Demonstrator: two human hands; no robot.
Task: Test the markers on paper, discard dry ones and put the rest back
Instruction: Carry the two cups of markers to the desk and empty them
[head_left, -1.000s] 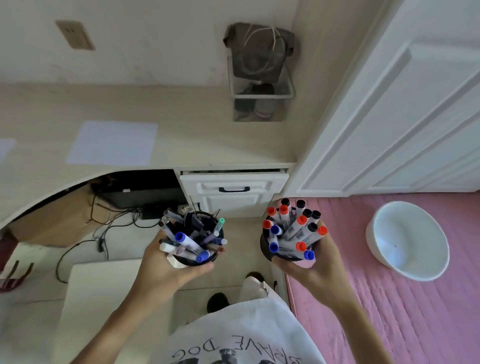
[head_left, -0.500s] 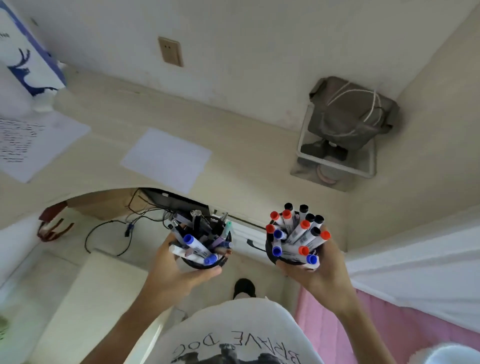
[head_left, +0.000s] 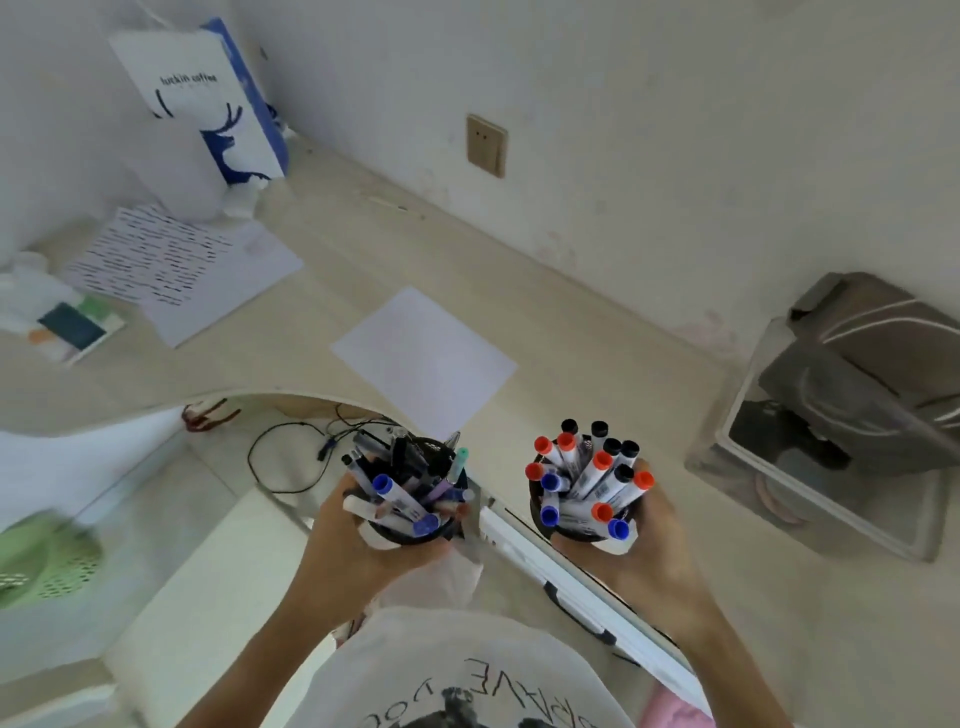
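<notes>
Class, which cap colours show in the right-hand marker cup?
Red, blue and black caps in the marker cup, head view.

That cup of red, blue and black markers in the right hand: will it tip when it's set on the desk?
Probably top-heavy: the markers stand well above the black cup and lean outward in a fan. The right hand wraps the cup's base, so it likely carries steadily. Loosely packed, they may shift or rattle when set on the desk.

Green basket (head_left: 41, 561) — blurred, edge-cropped
</notes>
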